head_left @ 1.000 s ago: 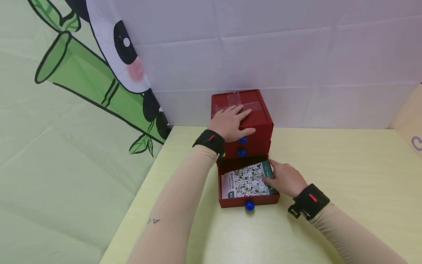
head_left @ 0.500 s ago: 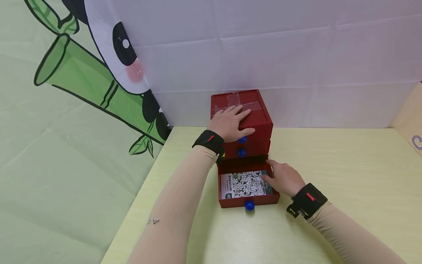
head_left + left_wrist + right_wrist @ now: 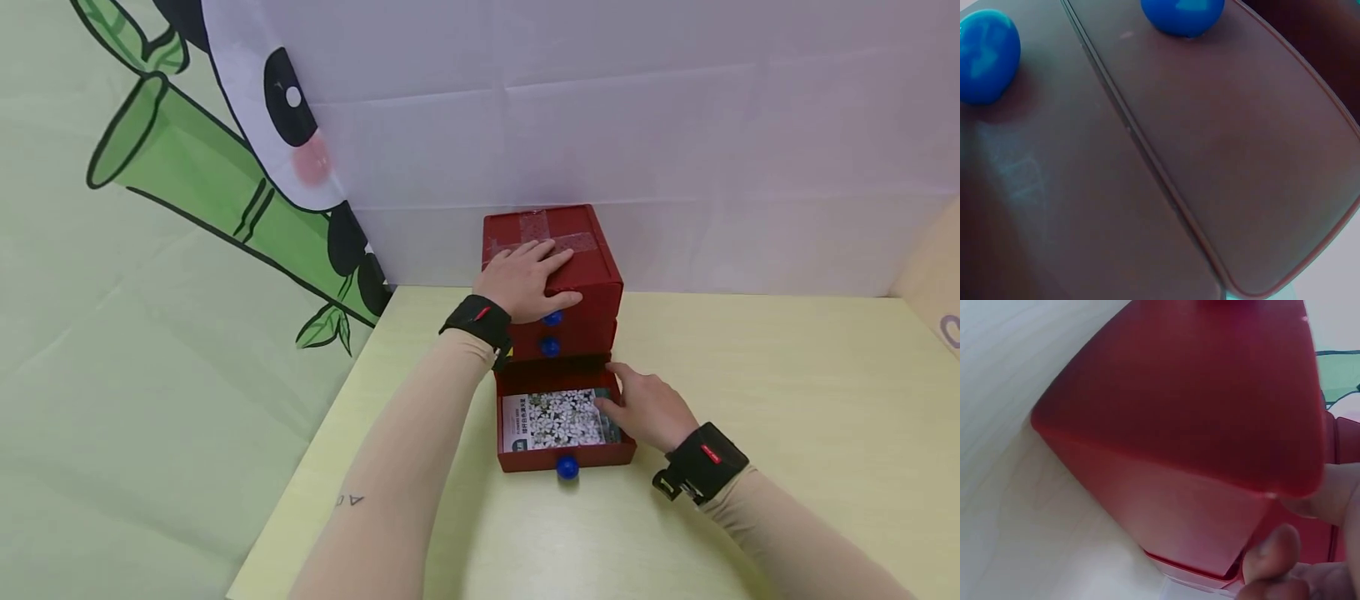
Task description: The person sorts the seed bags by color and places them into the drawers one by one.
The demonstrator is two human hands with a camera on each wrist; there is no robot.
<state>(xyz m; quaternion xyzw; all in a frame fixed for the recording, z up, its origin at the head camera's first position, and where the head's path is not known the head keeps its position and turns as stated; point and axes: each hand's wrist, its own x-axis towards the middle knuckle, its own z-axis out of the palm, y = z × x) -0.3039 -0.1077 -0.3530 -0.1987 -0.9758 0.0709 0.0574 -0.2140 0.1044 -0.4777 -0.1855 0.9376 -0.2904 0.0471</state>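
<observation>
A red drawer box (image 3: 602,258) with blue knobs stands at the back of the table. Its bottom drawer (image 3: 528,460) is pulled out. My left hand (image 3: 522,282) rests on the box's top with fingers spread. Inside the drawer lies a flat packet (image 3: 564,418) printed with white flowers and small text. My right hand (image 3: 651,407) grips the drawer's right side wall, thumb over the rim above the packet's right end. In the right wrist view, curled fingertips (image 3: 1275,550) lie along the outer wall. Two blue knobs (image 3: 1183,15) show in the left wrist view, without the left hand.
The pale wooden table (image 3: 780,400) extends to both sides and in front of the drawer. Behind hangs a white cloth (image 3: 645,125); at left is a green cloth (image 3: 150,375) with a panda and bamboo print. Clear tape (image 3: 534,223) crosses the box's top.
The packet, tilted with its right end raised a second ago, now lies flat in the drawer. My right hand shifted very slightly; my left hand stayed in place.
</observation>
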